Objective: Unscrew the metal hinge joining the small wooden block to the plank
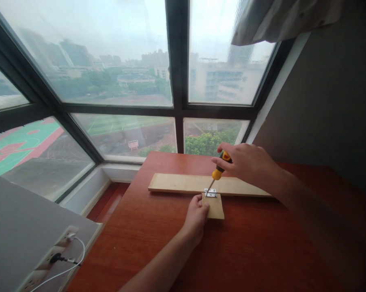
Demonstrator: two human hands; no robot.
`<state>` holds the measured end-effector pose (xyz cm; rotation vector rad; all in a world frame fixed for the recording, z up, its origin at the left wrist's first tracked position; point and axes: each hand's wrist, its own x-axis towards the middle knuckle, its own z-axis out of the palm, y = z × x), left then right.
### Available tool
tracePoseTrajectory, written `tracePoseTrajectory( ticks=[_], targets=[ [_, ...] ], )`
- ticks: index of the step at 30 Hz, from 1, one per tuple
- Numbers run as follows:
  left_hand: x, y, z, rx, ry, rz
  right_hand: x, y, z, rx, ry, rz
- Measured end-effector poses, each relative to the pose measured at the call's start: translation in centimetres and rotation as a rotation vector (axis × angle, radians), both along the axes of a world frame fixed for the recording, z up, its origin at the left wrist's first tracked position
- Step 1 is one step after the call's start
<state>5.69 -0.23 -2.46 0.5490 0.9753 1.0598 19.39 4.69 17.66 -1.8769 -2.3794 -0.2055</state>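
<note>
My right hand (245, 162) is closed around the yellow and black handle of a screwdriver (217, 173), which leans with its shaft pointing down and left. The tip meets a silver metal hinge (212, 193), at its left part. One leaf of the hinge lies on a small wooden piece (215, 209), the other on the near edge of a long wooden board (177, 182). My left hand (196, 213) grips the small piece by its left edge, thumb on top. Whether a screw sits under the tip is too small to tell.
The wood sits on a reddish-brown table (134, 239) by large windows (119, 52). At lower left, a white plug and a black plug with cables (82, 251) are in wall sockets (49, 259). A curtain (280, 20) hangs at upper right.
</note>
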Motion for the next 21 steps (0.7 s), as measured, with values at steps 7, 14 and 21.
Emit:
tracePoseTrajectory(
  ticks=[7, 14, 21],
  targets=[
    [0.0, 0.0, -0.2, 0.015, 0.006, -0.003, 0.5, -0.1, 0.2, -0.136, 0.292, 0.171],
    [-0.1, 0.0, 0.0, 0.018, 0.002, 0.001, -0.1, -0.6, 0.0, -0.040, 0.165, 0.109],
    [-0.1, 0.0, 0.1, 0.012, -0.004, -0.003, -0.4, -0.6, 0.2, 0.030, 0.005, -0.016]
  ],
)
